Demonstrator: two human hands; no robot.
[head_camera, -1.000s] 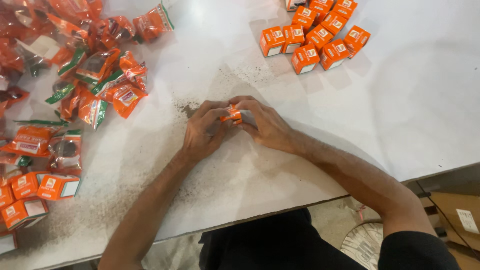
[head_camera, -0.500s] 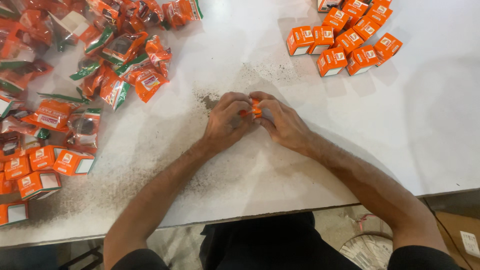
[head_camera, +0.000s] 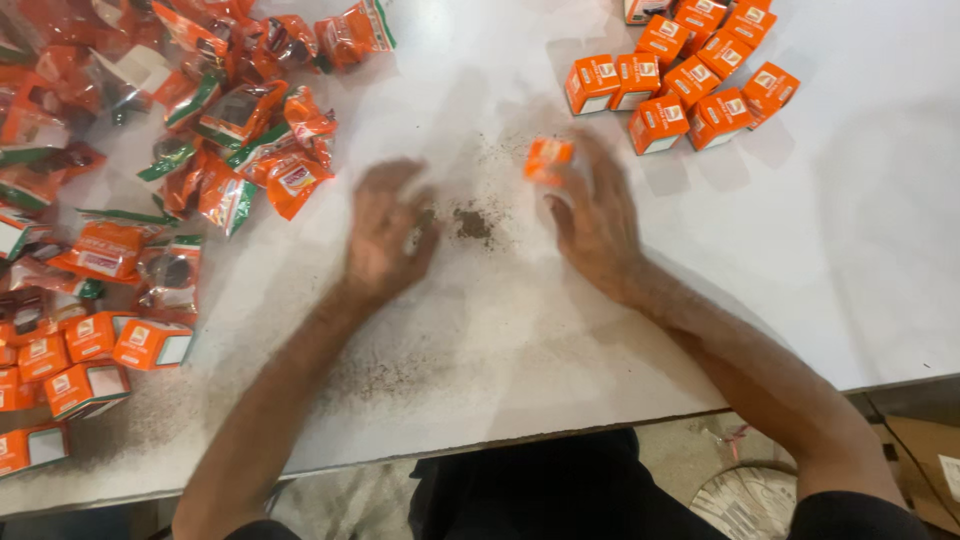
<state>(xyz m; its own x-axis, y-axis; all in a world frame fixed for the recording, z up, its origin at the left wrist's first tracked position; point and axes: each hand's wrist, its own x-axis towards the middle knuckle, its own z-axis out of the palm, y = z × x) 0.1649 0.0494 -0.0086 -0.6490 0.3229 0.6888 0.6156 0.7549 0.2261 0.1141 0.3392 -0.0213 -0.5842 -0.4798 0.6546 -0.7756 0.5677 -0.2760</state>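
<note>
White table (head_camera: 880, 250) bears a dark powder patch (head_camera: 472, 222) at centre; left hand (head_camera: 385, 235) lies just left of the patch, fingers loosely spread, empty; right hand (head_camera: 598, 215), blurred, pinches a small orange box (head_camera: 548, 158) up-right of the patch; stacked orange boxes (head_camera: 690, 85) farther up-right; orange sachets (head_camera: 230, 120) well left.

Both hands (head_camera: 385, 230) and small box (head_camera: 547, 158) motion-blurred

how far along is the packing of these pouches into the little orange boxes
Done: a cluster of closed small orange cardboard boxes sits on the white table. In hand: the right hand carries one more orange box; the left hand is empty. Left: a heap of orange-and-green foil pouches and open orange boxes.
</note>
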